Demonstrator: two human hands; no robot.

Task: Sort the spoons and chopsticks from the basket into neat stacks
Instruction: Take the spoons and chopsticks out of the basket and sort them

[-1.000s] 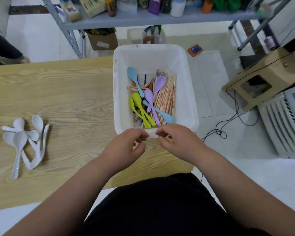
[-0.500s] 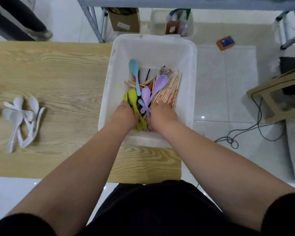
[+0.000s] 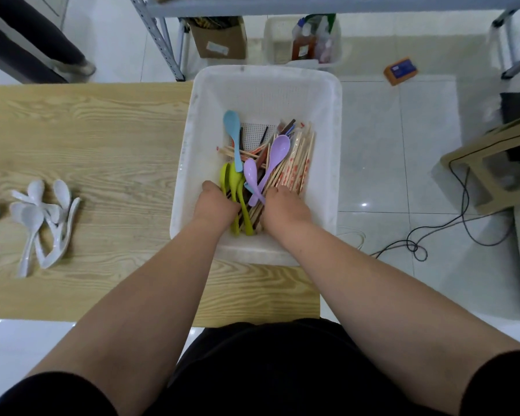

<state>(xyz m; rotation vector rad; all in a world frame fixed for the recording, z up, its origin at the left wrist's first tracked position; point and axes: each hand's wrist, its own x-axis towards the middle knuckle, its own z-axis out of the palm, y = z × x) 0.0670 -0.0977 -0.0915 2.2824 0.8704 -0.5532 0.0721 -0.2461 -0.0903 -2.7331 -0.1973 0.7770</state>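
Head view: left hand (image 3: pixel 215 203) and right hand (image 3: pixel 286 205) sit knuckles-up in the basket (image 3: pixel 187 163), fingers hidden, grip unclear.

A wooden table (image 3: pixel 87 130) stands on white floor tiles (image 3: pixel 403 160); metal shelving (image 3: pixel 282 7) behind, tan stool (image 3: pixel 476 181) right.

Spoons (image 3: pixel 279 148), chopsticks (image 3: pixel 298 163) in basket (image 3: pixel 267 74) — on table (image 3: pixel 102 130)

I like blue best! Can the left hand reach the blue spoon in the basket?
Probably yes: the blue spoon lies atop the pile, uncovered, and the left hand is inside the basket, close to its handle end.
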